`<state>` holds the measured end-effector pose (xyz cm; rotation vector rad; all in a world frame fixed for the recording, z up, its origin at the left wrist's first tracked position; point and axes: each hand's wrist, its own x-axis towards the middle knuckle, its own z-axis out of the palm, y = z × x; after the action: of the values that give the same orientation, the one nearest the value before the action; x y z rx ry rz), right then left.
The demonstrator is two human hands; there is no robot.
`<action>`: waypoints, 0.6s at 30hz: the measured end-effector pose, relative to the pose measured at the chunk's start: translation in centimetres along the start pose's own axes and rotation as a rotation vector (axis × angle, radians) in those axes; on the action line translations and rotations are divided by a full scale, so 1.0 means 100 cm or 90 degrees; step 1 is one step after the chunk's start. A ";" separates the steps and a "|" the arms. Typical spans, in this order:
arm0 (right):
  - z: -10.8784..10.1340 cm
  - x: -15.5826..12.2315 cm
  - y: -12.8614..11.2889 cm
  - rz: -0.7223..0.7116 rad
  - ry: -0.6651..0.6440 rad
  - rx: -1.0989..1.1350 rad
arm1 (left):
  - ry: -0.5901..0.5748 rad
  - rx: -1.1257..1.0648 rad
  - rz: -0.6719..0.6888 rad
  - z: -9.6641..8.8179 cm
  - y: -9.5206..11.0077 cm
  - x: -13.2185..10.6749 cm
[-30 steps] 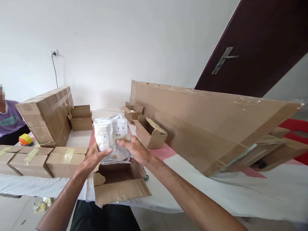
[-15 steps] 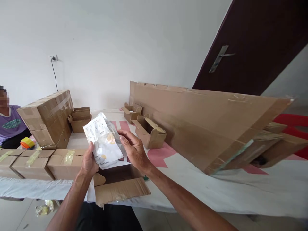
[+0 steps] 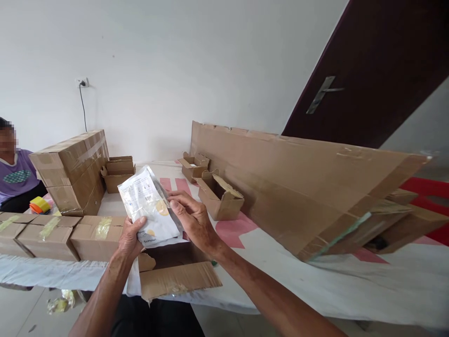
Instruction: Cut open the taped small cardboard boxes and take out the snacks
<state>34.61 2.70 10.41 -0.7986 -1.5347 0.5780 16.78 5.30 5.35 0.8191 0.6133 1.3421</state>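
Note:
A white printed pouch (image 3: pixel 147 206) is held tilted above an open cardboard box (image 3: pixel 175 271) at the near table edge. My left hand (image 3: pixel 129 238) grips the pouch's lower left corner, thumb on its front. My right hand (image 3: pixel 192 219) is closed on the pouch's right edge, fingers pressing behind and beside it. More white packets seem to lie under the pouch, partly hidden.
Sealed taped boxes (image 3: pixel 52 234) line the left edge, a large stacked carton (image 3: pixel 72 168) behind them. Small open boxes (image 3: pixel 219 194) stand mid-table beside a long flat carton (image 3: pixel 301 187). Another person in a purple shirt (image 3: pixel 16 175) sits at far left. A dark door (image 3: pixel 368 65) is behind.
The pouch has turned from upright to tilted left and moved slightly lower. My left hand shifted to its lower corner; my right hand moved along its right edge.

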 end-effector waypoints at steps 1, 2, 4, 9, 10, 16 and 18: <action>-0.001 0.001 -0.002 -0.017 0.002 -0.016 | -0.001 -0.001 0.004 -0.001 0.000 0.000; -0.002 0.001 -0.005 -0.040 0.007 -0.040 | -0.003 0.000 0.007 -0.002 -0.001 -0.001; -0.002 0.002 -0.010 -0.105 0.026 -0.098 | -0.001 0.003 0.014 -0.002 -0.002 -0.002; 0.002 0.004 -0.020 -0.219 0.081 -0.202 | 0.031 -0.007 0.064 0.003 -0.003 -0.006; 0.003 0.004 -0.022 -0.215 0.080 -0.203 | 0.038 -0.007 0.075 0.003 -0.002 -0.006; 0.005 0.005 -0.026 -0.132 0.044 -0.132 | 0.074 0.010 0.131 0.001 0.000 -0.007; 0.005 0.005 -0.026 -0.105 0.041 -0.117 | 0.074 0.010 0.132 -0.001 0.000 -0.007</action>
<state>33.70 1.45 12.59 -0.8109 -1.5925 0.2906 16.63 4.57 5.27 0.8386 0.6445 1.5837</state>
